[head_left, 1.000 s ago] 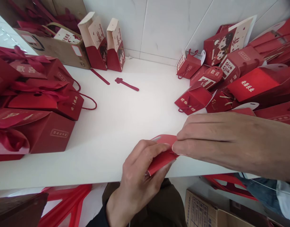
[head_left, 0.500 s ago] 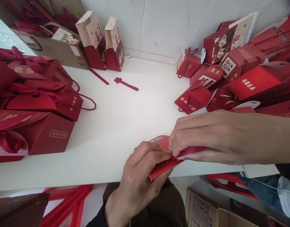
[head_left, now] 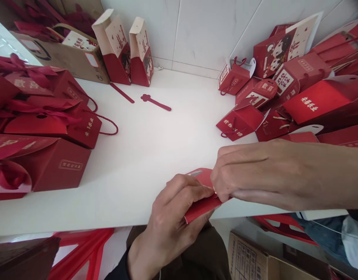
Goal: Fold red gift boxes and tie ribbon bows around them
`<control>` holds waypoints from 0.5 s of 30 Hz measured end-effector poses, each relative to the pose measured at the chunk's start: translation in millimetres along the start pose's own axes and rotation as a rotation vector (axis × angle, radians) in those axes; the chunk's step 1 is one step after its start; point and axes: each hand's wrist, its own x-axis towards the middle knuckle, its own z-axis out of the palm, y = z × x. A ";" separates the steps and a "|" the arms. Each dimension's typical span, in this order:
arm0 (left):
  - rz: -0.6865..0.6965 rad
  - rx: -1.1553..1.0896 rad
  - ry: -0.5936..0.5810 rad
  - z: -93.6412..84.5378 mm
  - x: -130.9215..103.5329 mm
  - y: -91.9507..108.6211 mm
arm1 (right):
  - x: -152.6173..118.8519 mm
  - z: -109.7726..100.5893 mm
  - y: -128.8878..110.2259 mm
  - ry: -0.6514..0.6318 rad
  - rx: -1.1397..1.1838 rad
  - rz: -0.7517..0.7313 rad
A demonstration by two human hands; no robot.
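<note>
My left hand (head_left: 173,214) grips a folded red paper box (head_left: 200,208) above the front edge of the white table (head_left: 132,175). Its fingers wrap over the near side, with the thumb underneath. From the right, my right hand (head_left: 240,171) meets the box, its fingers curled and pressed against the fold beside my left fingertips. A cut-out slot shows on the box's far flap. What the right fingertips pinch is partly hidden. Farther back on the table lie a dark red strip with a flower-shaped end (head_left: 157,103) and a plain red strip (head_left: 122,92).
Red gift boxes with ribbons (head_left: 65,165) crowd the left side. More red boxes (head_left: 240,122) fill the right. Two cream-and-red boxes (head_left: 141,54) stand by the wall, beside a cardboard carton (head_left: 91,66). Below the table are red stools (head_left: 91,249) and another carton (head_left: 249,256).
My right hand has shifted slightly right and down, its fingers curled more tightly at the fold. My left hand and the red box have barely moved.
</note>
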 end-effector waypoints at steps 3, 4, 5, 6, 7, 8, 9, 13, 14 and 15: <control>-0.004 -0.008 -0.004 -0.6 0.3 0.6 | -2.8 2.4 -4.1 -0.033 -0.101 0.018; -0.007 -0.012 -0.002 -0.8 0.7 0.8 | -3.6 3.1 -5.1 -0.048 -0.118 0.017; -0.011 -0.015 0.003 -0.8 1.3 1.1 | -4.3 3.7 -5.9 -0.061 -0.134 0.012; -0.017 -0.018 0.009 -0.8 2.0 1.4 | -5.1 4.1 -6.5 -0.062 -0.147 0.003; -0.024 -0.022 0.014 -0.6 2.6 1.5 | -5.9 4.2 -6.9 -0.054 -0.153 -0.011; -0.027 -0.027 0.019 -0.3 3.2 1.7 | -6.9 4.2 -7.3 -0.038 -0.154 -0.017; -0.027 -0.032 0.025 0.1 3.6 1.7 | -8.2 4.1 -7.4 -0.025 -0.141 -0.019; -0.029 -0.046 0.030 1.7 3.9 1.5 | -16.0 5.4 -6.4 -0.031 -0.066 0.018; -0.033 -0.049 0.030 1.9 3.9 1.6 | -18.4 6.6 -5.9 -0.035 -0.071 0.024; -0.035 -0.054 0.031 2.1 3.9 1.7 | -20.8 8.1 -5.4 -0.039 -0.086 0.028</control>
